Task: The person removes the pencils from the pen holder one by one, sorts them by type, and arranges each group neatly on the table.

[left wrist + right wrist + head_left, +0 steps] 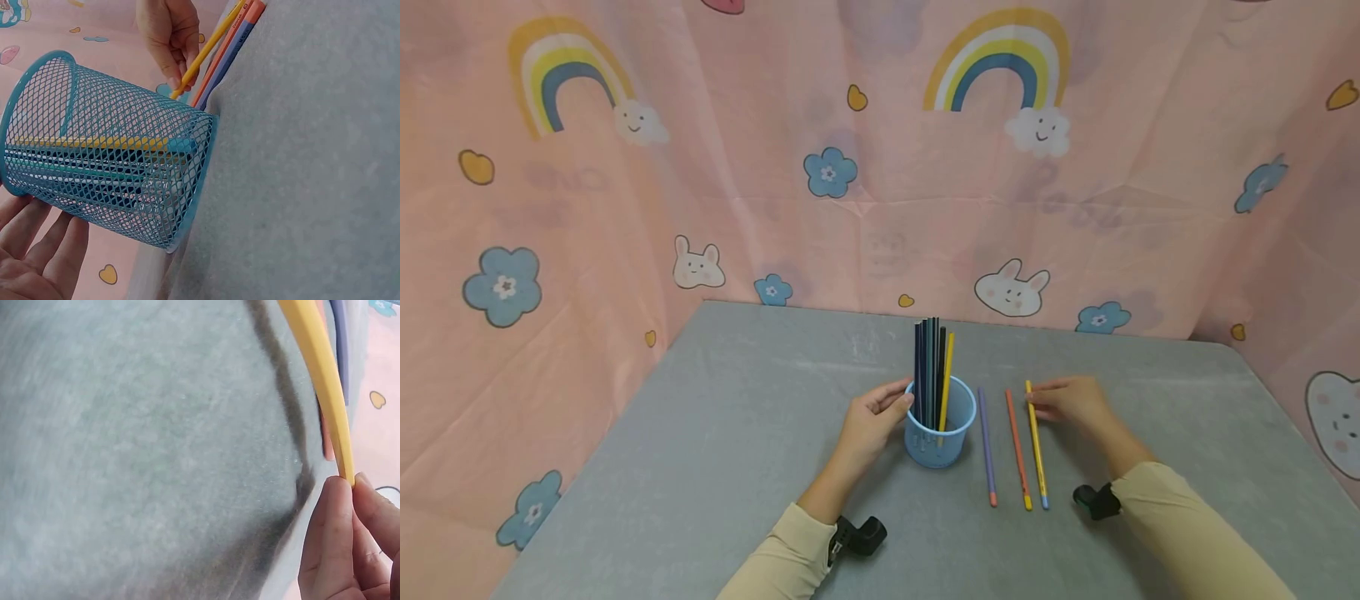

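A light-blue mesh pencil cup stands upright on the table, with several dark pencils and a yellow pencil in it. At its left side, my left hand holds the cup near the rim; fingers show against the mesh in the left wrist view. To the right, my right hand pinches the far end of another yellow pencil between thumb and fingertips. That pencil is beside an orange pencil and a purple pencil.
The grey table reaches back to a pink patterned cloth, which also hangs at both sides. Black wrist cameras are strapped at both sleeves. The orange and purple pencils lie between the cup and my right hand.
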Action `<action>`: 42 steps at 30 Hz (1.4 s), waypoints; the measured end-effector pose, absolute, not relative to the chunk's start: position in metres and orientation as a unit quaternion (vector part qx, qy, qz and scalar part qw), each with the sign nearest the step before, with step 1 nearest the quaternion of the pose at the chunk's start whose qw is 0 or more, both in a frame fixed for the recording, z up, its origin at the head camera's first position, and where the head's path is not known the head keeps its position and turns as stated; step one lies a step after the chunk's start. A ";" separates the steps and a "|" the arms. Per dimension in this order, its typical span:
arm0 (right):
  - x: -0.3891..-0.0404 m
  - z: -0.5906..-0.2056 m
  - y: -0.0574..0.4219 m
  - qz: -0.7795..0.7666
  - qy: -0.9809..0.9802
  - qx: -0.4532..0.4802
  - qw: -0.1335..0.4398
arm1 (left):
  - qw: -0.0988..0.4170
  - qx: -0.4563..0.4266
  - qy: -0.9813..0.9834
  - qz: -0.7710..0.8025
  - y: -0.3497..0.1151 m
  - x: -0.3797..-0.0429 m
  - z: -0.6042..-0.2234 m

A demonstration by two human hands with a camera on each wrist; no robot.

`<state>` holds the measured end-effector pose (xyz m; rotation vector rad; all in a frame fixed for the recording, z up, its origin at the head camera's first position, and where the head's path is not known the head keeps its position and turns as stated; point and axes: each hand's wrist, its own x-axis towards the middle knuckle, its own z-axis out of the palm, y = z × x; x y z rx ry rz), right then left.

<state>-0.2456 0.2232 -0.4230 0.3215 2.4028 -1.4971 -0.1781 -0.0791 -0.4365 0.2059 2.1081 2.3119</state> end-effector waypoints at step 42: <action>-0.238 -0.400 0.181 -0.555 0.826 0.027 0.090 | 0.005 0.062 0.678 0.732 -0.079 -0.181 -0.441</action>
